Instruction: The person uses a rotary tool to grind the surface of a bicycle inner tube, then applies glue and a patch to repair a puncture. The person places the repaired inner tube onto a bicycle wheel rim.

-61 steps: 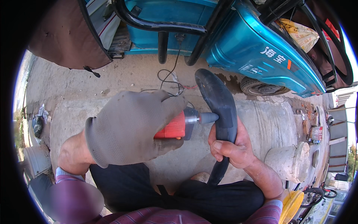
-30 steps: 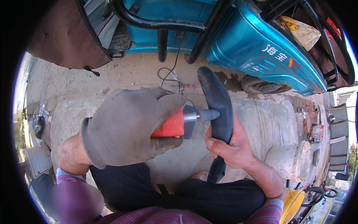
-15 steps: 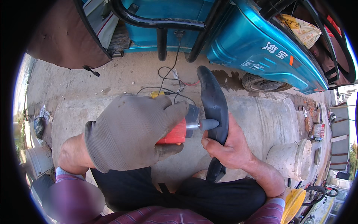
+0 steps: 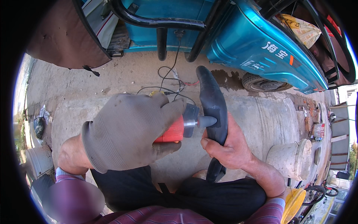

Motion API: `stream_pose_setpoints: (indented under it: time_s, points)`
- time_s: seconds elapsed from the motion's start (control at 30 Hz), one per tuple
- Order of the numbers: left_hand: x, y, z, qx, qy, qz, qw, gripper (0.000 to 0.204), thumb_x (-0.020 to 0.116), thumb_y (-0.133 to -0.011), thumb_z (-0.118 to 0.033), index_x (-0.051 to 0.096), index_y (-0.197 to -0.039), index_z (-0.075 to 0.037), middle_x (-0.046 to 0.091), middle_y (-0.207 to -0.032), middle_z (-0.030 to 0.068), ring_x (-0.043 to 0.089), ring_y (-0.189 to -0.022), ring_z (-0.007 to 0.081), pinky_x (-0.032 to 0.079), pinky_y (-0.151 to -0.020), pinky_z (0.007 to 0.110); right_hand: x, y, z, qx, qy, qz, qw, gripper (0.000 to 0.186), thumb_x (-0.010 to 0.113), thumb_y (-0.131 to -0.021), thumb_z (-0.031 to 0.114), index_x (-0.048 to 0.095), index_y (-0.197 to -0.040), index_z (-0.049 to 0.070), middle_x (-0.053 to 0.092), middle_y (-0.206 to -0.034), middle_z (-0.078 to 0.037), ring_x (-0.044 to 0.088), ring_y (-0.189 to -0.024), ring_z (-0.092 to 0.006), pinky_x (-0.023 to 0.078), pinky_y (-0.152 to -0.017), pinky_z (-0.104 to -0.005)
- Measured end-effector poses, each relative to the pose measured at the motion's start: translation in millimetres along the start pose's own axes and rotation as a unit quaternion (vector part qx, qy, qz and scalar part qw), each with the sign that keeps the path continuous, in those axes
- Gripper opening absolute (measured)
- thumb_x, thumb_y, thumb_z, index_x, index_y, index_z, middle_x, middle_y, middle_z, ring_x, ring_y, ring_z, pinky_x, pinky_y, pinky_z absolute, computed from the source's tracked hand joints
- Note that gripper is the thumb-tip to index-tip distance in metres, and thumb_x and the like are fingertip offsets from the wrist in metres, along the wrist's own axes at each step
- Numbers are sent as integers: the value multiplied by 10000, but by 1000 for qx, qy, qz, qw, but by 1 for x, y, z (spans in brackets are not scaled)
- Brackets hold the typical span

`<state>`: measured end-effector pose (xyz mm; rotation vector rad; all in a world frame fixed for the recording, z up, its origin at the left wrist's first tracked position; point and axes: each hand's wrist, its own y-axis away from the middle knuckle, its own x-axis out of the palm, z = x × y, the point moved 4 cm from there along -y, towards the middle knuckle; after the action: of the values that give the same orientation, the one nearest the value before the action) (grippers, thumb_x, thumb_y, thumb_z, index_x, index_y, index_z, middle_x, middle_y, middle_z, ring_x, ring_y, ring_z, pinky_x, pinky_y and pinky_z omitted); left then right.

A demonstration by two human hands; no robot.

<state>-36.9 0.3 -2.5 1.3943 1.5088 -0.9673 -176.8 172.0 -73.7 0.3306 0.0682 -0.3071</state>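
Left grip: the gloved left hand is clamped on the red power tool, fingers wrapped over the body.
Right grip: the bare right hand is clamped on the black rubber tube, thumb on the near face.
Tube position: between the hands, ahead of the knees; the upper end points toward the blue vehicle, the lower end hangs near the lap.
Grey conical bit: seated in the tool's metal nose; its tip lies over the tube's face, apparently in contact. Whether it spins cannot be told.
Work state: tool and tube are both in hand, and the bit is at the surface. A differently toned patch surrounds the tip, judged to be the worked area. Other visible rubber looks unworked; completeness of the patch cannot be told.
Cable: runs down from the vehicle side, looping on the concrete ground.
Right surroundings: a white bucket lies on its side, near a yellow container.
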Motion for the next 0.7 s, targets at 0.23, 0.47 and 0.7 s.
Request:
stream_pose_setpoints:
  time_s: [0.23, 0.47, 0.7]
  points:
    - [0, 0, -2, 9, 13, 8, 1000, 535, 815, -772, -357, 609, -1169, -64, 666, -904, 108, 702, -784, 304, 545, -653, 420, 0, 0, 0, -9, 9, 0, 1000, 560, 639, -863, -14, 435, -1381, 41, 586, -905, -28, 583, -807, -95, 498, -716, -299]
    - [0, 0, -1, 7, 8, 14, 1000, 521, 805, -784, -358, 609, -1168, -65, 665, -905, 108, 702, -779, 298, 543, -649, 420, 1, -1, 0, -9, -2, 1, 1000, 513, 638, -867, -12, 450, -1342, 38, 587, -899, -30, 584, -807, -91, 503, -711, -303]
    - [0, -1, -1, 4, -1, 24, 1000, 542, 811, -779, -364, 604, -1177, -60, 666, -905, 105, 706, -783, 295, 548, -661, 413, 1, -1, -2, 8, 6, 9, 1000, 528, 635, -867, -17, 445, -1356, 38, 589, -907, -31, 585, -803, -91, 504, -708, -301]
